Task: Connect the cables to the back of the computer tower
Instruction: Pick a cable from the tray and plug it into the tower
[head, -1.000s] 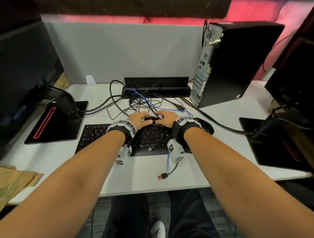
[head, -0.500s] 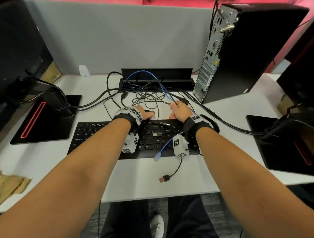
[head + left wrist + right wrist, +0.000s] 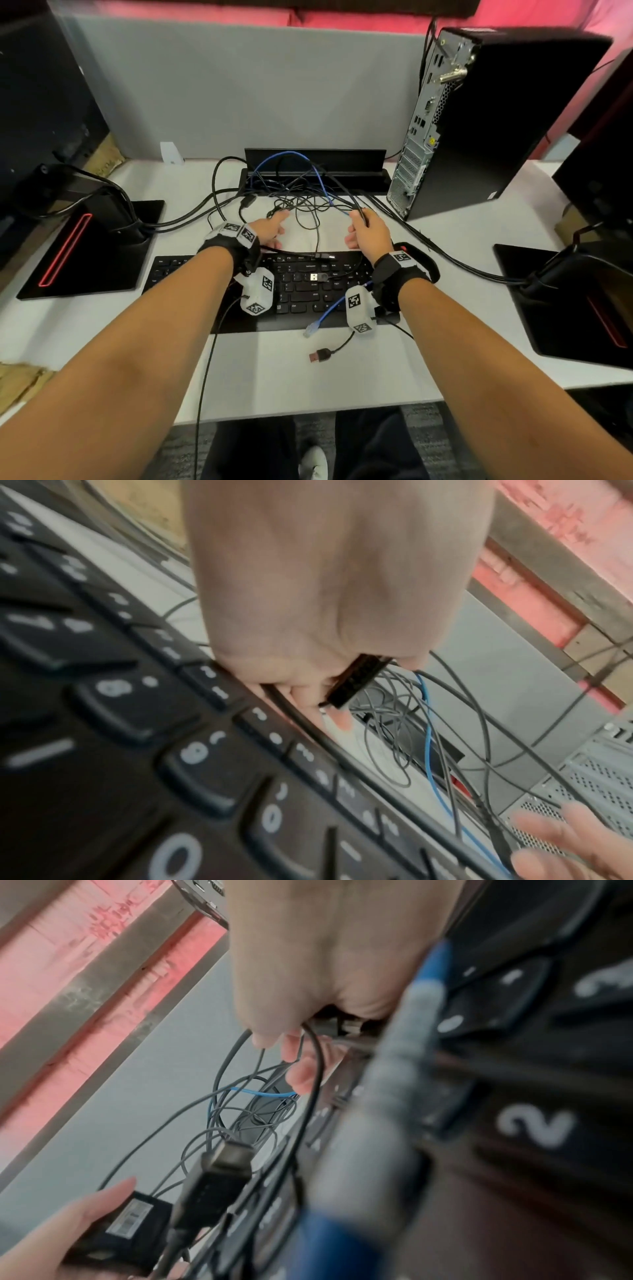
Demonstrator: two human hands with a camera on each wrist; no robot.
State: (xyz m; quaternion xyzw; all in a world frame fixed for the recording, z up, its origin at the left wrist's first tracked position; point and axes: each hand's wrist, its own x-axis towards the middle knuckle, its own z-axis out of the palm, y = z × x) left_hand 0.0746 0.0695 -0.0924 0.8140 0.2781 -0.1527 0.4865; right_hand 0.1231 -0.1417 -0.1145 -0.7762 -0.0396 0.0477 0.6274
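The black computer tower [image 3: 496, 120] stands at the back right, its grey port panel [image 3: 419, 144] facing the desk middle. A tangle of black cables [image 3: 301, 198] lies behind the keyboard [image 3: 301, 294]. My left hand [image 3: 270, 231] grips a black plug [image 3: 356, 680] with a label sticker [image 3: 130, 1221]. My right hand [image 3: 368, 229] grips a black cable [image 3: 316, 1064] lifted from the tangle. A blue network cable [image 3: 325, 310] runs under my right wrist, its clear plug [image 3: 310, 330] on the keyboard's front edge. A loose USB plug [image 3: 318, 356] lies on the desk.
Monitor stands sit at left [image 3: 89, 246] and right [image 3: 565, 301]. A black mouse [image 3: 423, 263] lies by my right wrist. Another USB plug [image 3: 318, 277] rests on the keys. A black cable slot [image 3: 315, 161] runs along the grey partition.
My hands have moved apart and away from the keyboard's top edge toward the tangle. The right hand has lifted a black cable; the blue cable's plug now lies in view.
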